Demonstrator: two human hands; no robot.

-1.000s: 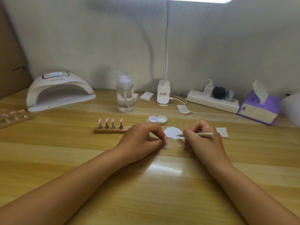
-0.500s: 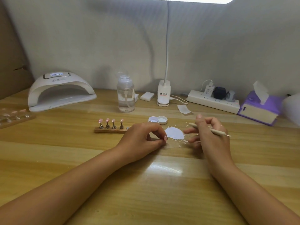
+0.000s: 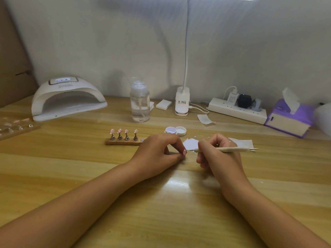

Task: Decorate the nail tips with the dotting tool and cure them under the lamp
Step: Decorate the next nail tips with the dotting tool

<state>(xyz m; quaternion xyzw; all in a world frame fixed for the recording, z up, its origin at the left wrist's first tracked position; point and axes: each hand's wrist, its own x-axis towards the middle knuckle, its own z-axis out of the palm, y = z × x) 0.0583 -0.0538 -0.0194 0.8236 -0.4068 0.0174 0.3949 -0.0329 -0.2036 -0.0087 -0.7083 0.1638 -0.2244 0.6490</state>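
Nail tips (image 3: pixel 123 134): four upright on their stand (image 3: pixel 123 141), left of both hands. Right grip (image 3: pixel 215 154) pinches the dotting tool (image 3: pixel 232 149), held level beside the paper (image 3: pixel 190 144). Left grip (image 3: pixel 157 151) is curled, contents hidden. Probable step: loading the tool. Next: one light, steady dot.

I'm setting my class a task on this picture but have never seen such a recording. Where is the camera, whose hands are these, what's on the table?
No machine here: a person wears a camera on the head, so you look down at their own hands. The right hand holds a dotting tool. The left hand rests curled on the wooden table; whether it pinches anything is hidden. Beside it, four pink nail tips stand on a wooden holder. A white curing lamp sits far left; a pump bottle and an open jar stand mid-table.
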